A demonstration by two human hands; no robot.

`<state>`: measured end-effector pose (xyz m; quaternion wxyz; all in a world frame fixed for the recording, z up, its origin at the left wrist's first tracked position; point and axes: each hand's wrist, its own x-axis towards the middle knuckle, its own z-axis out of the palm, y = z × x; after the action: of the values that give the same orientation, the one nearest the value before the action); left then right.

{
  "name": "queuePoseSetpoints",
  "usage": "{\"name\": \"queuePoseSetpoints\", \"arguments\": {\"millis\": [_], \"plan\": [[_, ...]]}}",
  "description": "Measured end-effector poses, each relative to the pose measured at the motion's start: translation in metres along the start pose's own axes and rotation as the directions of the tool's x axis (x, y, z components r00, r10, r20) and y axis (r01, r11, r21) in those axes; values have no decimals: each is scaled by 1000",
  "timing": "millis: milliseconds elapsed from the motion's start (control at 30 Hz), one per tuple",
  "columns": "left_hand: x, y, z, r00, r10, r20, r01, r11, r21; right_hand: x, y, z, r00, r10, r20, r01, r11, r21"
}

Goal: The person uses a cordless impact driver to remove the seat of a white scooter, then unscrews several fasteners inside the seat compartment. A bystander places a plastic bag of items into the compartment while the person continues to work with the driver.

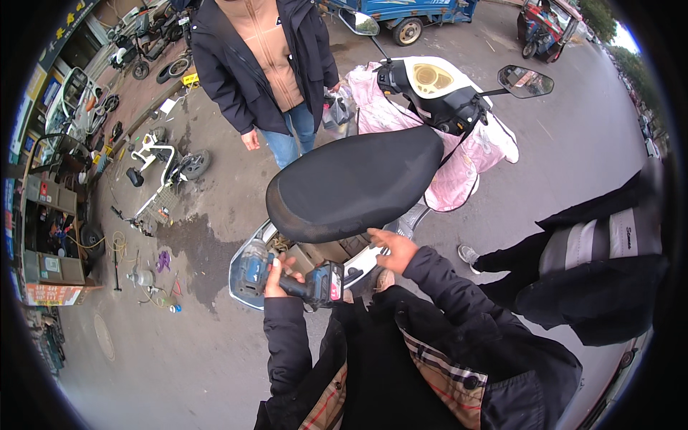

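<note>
My left hand [276, 276] is closed round a blue and black cordless power tool [256, 266], a drill or impact driver, with its battery [326, 283] toward the right. It is held over the rear of a white electric scooter. My right hand [394, 251] has its fingers apart, their tips at the near edge of the black scooter seat [358, 183]; whether they press on it I cannot tell. Below the seat's near edge a gap shows brownish contents [319, 251], partly hidden by the seat and the tool.
A person in a dark jacket [215, 79] stands across the scooter, a plastic bag beside one hand. Another person [595, 251] is close on my right. A pink cover [459, 168] drapes the scooter's front. Left lie a white bike frame [161, 154], tools and a wet patch [190, 247].
</note>
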<state>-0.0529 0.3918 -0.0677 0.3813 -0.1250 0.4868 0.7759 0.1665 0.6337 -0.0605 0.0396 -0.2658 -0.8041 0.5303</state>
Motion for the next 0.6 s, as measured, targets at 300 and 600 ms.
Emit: {"name": "queuePoseSetpoints", "arguments": {"millis": [300, 600], "plan": [[73, 51, -23, 994, -105, 22, 105, 994, -3, 9, 115, -74, 898, 342, -277, -271, 926, 264], [113, 45, 0, 981, -169, 94, 165, 985, 47, 123, 195, -207, 625, 575, -528, -359, 813, 459]]}}
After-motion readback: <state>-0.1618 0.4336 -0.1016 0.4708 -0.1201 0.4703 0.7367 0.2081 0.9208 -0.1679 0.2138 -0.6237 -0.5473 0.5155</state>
